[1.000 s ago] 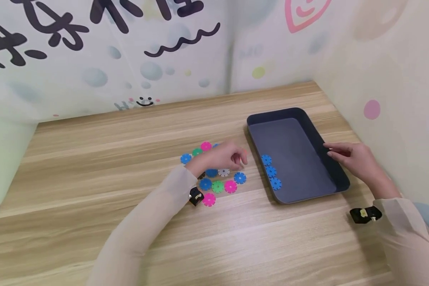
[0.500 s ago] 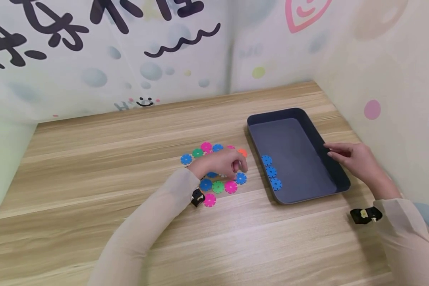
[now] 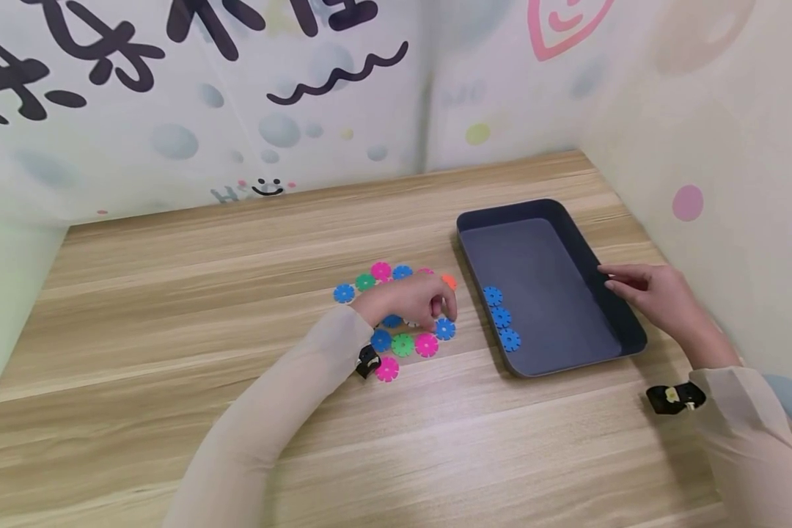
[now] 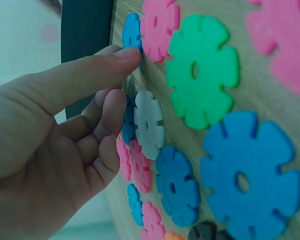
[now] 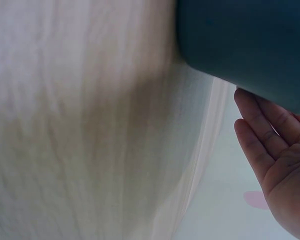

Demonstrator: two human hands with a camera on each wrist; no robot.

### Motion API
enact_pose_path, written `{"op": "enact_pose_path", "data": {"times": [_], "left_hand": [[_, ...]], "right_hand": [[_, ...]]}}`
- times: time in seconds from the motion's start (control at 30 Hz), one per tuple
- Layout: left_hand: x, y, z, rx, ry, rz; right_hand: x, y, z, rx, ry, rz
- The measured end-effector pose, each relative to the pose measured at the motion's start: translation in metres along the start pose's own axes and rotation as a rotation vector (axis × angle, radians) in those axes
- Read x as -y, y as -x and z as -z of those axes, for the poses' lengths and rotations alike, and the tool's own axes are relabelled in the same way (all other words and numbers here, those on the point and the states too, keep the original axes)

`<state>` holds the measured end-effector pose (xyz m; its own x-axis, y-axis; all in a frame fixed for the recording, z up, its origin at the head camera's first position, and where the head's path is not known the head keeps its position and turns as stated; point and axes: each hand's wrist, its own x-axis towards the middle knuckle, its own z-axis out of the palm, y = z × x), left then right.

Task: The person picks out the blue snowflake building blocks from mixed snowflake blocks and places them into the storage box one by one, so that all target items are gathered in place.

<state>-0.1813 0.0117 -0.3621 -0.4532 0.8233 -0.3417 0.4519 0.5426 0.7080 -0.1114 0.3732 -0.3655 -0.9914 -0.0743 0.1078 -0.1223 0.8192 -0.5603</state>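
Note:
Notched plastic discs in several colours lie on the wooden table in the head view. Over their right side reaches my left hand (image 3: 409, 299), its thumb and index fingertips at opposite edges of a blue disc (image 3: 445, 328), pinching it at table level. In the left wrist view, the thumb of the left hand (image 4: 55, 130) meets that blue disc (image 4: 132, 31) beside a pink disc (image 4: 160, 27) and a green one (image 4: 202, 72). My right hand (image 3: 656, 297) holds the right rim of a dark tray (image 3: 541, 286); its fingers show outside the tray wall (image 5: 250, 50) in the right wrist view.
Three blue discs (image 3: 501, 317) sit in a row along the tray's left wall. A white disc (image 4: 149, 125) and an orange disc (image 3: 449, 281) lie near the left hand. Printed walls (image 3: 343, 147) border the table (image 3: 171, 330) at the back and sides.
My left hand has come down and slightly toward the person, its fingertips reaching the blue disc, and has stayed there for the last half second. The right hand and tray have not moved.

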Motion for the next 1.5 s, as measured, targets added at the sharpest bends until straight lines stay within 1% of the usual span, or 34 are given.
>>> {"op": "enact_pose_path", "data": {"times": [0.13,0.4,0.73,0.93,1.17,1.33,1.5], "left_hand": [[0.0003,-0.0013,0.0004,0.004,-0.015,0.001],[0.0,-0.0018,0.0018,0.014,-0.043,-0.012],[-0.0017,-0.0028,0.0011,0.015,-0.044,0.017],[-0.0033,-0.0033,0.0015,0.022,-0.069,0.02],[-0.0026,-0.0019,-0.0006,0.001,-0.047,-0.001],[-0.0032,0.001,-0.0035,-0.027,-0.03,-0.03],[-0.004,0.0032,-0.0067,-0.055,-0.06,-0.048]], "right_hand": [[0.0,-0.0004,0.0001,-0.002,0.005,-0.006],[-0.0026,-0.0007,0.0009,0.005,-0.007,0.036],[-0.0033,-0.001,0.0008,0.01,-0.011,0.025],[-0.0028,-0.0013,0.0002,0.006,-0.013,0.016],[-0.0014,-0.0016,0.0002,0.001,-0.009,0.001],[-0.0029,-0.001,0.0006,0.01,-0.021,0.021],[-0.0026,-0.0006,0.0,0.002,-0.007,0.008]]}}
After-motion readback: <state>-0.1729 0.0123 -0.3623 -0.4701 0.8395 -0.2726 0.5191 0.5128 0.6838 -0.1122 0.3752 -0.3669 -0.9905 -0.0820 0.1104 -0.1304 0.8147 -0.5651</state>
